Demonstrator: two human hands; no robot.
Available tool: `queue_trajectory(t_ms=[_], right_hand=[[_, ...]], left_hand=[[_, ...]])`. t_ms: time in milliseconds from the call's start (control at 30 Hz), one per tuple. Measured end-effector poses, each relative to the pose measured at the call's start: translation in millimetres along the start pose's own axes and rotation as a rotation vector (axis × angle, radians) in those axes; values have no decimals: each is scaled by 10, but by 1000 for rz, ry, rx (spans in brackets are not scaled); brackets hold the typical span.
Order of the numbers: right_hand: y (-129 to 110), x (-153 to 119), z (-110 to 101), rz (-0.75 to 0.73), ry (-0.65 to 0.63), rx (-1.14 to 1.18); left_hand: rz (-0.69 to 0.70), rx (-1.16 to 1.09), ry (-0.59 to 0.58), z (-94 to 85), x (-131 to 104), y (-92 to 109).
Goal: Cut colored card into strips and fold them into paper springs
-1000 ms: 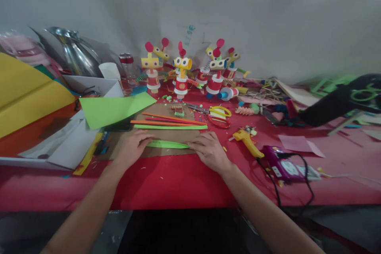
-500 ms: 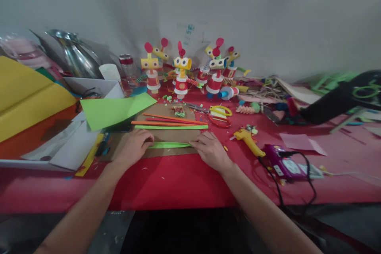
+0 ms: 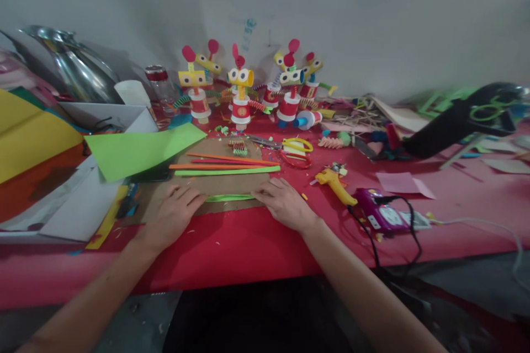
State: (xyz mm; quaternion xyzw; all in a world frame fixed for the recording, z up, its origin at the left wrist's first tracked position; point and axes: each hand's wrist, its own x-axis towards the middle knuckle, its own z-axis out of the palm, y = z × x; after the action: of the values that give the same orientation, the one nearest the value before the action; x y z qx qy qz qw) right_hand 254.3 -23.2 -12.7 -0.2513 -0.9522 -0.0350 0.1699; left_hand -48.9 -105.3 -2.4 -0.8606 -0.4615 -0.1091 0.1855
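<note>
A green paper strip (image 3: 229, 197) stretches over the brown cardboard (image 3: 223, 183) between my two hands. My left hand (image 3: 176, 212) has its fingers bent down on the strip's left end. The right end is pinched under the fingers of my right hand (image 3: 284, 201). Just beyond lie a second green strip (image 3: 227, 171), orange strips (image 3: 207, 166) and a red one, side by side. A small folded paper spring (image 3: 238, 148) rests behind them. Scissors (image 3: 295, 153) with yellow and red handles lie at the cardboard's back right.
Several paper-cup figures (image 3: 240, 107) stand along the wall. To the right are a yellow glue gun (image 3: 337, 187), a purple power socket (image 3: 379, 212) with cables and a black stand (image 3: 447, 129). On the left, a white box (image 3: 83, 207), green sheet (image 3: 141, 151), steel jug (image 3: 78, 69) and glass jar (image 3: 160, 88).
The view has shifted, so the table items appear further left and a little higher. My left hand lies flatter over the strip's left end; both hands remain at the strip.
</note>
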Motion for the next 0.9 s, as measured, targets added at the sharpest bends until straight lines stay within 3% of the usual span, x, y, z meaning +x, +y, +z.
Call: queue_trajectory(t_ms=[167,333,533,733,900], right_hand=[[-39,-3,-37,7,-30,13],[-176,159,-42,113,15,38],[-279,471,62,5,-72,129],[-275,523,104,127,-128,241],[-212,522,163,2,-96,208]], left_hand=[[21,-3,-27,21,26,3],[35,-46,-26,17,65,-5],[76,-39,-27,75,20,-8],[54,-73,28,82,81,26],[7,-105,64,64,174,50]])
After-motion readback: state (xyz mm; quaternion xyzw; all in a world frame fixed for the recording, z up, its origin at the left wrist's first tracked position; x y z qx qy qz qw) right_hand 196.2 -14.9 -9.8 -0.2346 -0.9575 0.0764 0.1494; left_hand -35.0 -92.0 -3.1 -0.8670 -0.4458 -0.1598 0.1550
